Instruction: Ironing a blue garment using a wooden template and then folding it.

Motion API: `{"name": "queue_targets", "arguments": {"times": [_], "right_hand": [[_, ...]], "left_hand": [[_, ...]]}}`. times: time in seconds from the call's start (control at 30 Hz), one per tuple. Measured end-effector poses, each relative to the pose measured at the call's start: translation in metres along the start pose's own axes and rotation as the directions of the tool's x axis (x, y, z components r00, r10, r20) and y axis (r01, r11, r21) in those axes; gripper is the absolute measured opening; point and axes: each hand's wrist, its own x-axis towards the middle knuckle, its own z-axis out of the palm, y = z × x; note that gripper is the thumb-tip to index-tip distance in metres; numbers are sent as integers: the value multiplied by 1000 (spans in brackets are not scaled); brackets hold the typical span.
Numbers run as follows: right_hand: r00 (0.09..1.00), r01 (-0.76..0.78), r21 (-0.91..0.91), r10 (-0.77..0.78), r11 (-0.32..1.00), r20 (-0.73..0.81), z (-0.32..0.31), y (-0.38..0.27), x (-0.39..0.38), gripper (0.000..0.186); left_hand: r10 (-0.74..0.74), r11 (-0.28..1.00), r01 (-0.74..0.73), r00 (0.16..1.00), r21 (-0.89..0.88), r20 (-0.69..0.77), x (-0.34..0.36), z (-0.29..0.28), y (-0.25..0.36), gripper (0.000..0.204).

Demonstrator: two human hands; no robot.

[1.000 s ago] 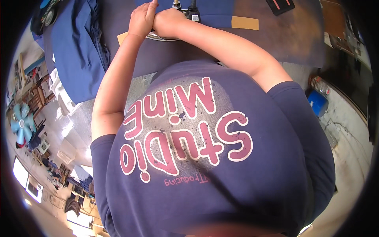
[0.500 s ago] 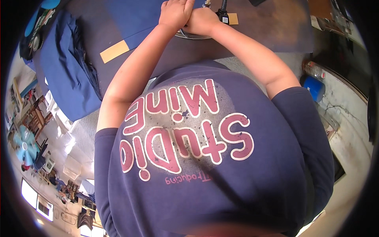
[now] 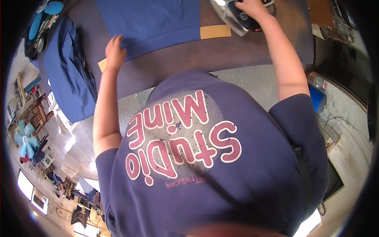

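At the top right, my right hand (image 3: pixel 254 8) is closed round the handle of a clothes iron (image 3: pixel 241 17) with a black body and a shiny metal base. The iron stands to the right of a blue fabric piece (image 3: pixel 158 23), apart from it. My left hand (image 3: pixel 115 54) rests at the near left corner of this fabric, fingers stretched out and apart from the thumb. A tan strip (image 3: pixel 215 32) sticks out from the fabric's right edge, and another tan end (image 3: pixel 102 65) shows beside my left wrist.
The fabric lies on a dark-covered table (image 3: pixel 166 59). A pile of blue cloth (image 3: pixel 69 75) hangs over its left edge. Beyond the table stand a blue fan (image 3: pixel 26 139) on the left and a clear plastic bottle (image 3: pixel 317 81) with a blue container (image 3: pixel 317 98) on the right.
My hands, together over the iron at the middle before, have moved apart. The right hand and iron are now farther right, off the fabric; my left hand has moved to the fabric's left corner.
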Motion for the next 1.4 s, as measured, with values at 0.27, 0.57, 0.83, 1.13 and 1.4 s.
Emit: {"name": "queue_targets", "arguments": {"times": [0.27, 0.57, 0.83, 1.13, 1.4], "right_hand": [[970, -240, -189, 240, 952, -23, -12, 44, 46, 38], [847, 532, -229, -512, 815, 143, 125, 0, -36, 58], [808, 574, -194, -589, 796, -26, 142, -5, -53, 18], [667, 540, -314, -625, 781, -406, 85, -39, -11, 22], [933, 302, 323, -348, 897, 94, 70, -26, -51, 23]], "left_hand": [[-236, 925, 139, 939, 353, 249, -66, -27, -52, 60], [-162, 909, 77, 971, 410, 177, -68, -36, -45, 34], [-73, 957, 104, 990, 272, -123, -97, -30, -58, 12], [35, 916, 122, 924, 382, -380, -51, -78, -67, 13], [-465, 768, 495, 867, -407, 177, -93, -117, -76, 16]]}}
